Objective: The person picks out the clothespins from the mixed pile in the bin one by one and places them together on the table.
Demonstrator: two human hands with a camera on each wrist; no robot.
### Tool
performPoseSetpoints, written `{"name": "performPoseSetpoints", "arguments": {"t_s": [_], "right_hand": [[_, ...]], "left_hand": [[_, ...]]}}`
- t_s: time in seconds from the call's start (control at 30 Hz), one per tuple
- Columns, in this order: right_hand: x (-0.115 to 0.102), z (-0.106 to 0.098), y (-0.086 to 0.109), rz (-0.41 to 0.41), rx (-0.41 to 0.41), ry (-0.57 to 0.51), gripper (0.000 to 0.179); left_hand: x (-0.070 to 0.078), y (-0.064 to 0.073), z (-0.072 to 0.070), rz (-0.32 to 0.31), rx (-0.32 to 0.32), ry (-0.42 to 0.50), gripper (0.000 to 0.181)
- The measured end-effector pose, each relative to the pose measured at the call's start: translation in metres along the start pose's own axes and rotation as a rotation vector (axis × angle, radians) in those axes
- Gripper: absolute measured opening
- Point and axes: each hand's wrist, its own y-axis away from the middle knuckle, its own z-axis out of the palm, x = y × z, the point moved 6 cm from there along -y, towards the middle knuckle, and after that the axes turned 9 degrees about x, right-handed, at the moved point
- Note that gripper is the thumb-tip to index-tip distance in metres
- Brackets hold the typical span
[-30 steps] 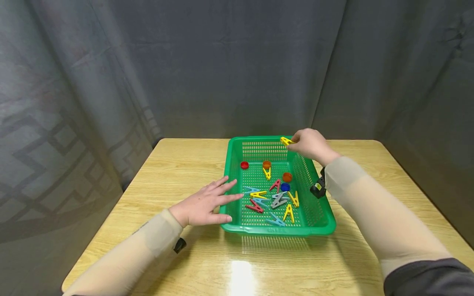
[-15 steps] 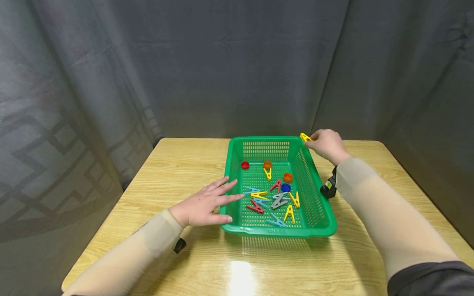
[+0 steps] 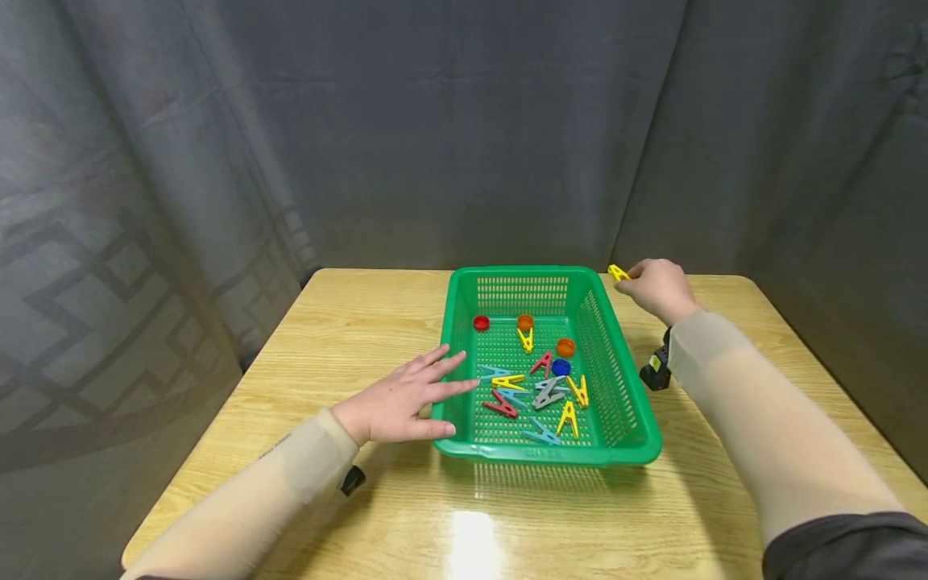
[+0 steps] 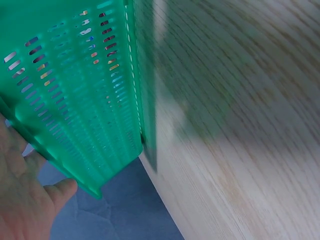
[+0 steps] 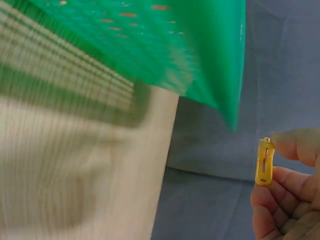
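Between thumb and fingers, my right hand [image 3: 661, 288] pinches a yellow clothespin [image 3: 619, 272], just outside the back right corner of a green plastic basket [image 3: 547, 453]. The right wrist view shows that clothespin [image 5: 264, 162] from its end. My left hand [image 3: 406, 399] rests on the basket's left rim with its fingers spread. Inside the basket lie several clothespins, among them a red clothespin [image 3: 541, 365], a grey clothespin [image 3: 548, 394], a light blue clothespin [image 3: 542, 432] and a yellow clothespin [image 3: 569, 419]. Bottle caps lie there too: a red cap [image 3: 481, 323], a blue cap [image 3: 561, 367] and two orange ones.
The basket stands on a light wooden table [image 3: 348, 322], right of its middle. Grey curtains [image 3: 464, 137] hang behind the table and at both sides. The basket's tall slotted wall [image 4: 75, 90] fills much of the left wrist view.
My right hand has moved right with the yellow clothespin, from above the basket's back right corner to outside the rim. The left hand has stayed in place.
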Motion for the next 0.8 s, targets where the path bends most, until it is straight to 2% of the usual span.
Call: {"name": "performPoseSetpoints", "arguments": {"t_s": [0.43,0.8], "right_hand": [[0.033,0.029,0.000,0.029,0.004,0.023,0.048],[0.045,0.052,0.003,0.014,-0.027,0.027,0.045]], "left_hand": [[-0.002,0.000,0.000,0.008,0.009,-0.003,0.066],[-0.001,0.001,0.000,-0.005,-0.009,0.002,0.066]]}}
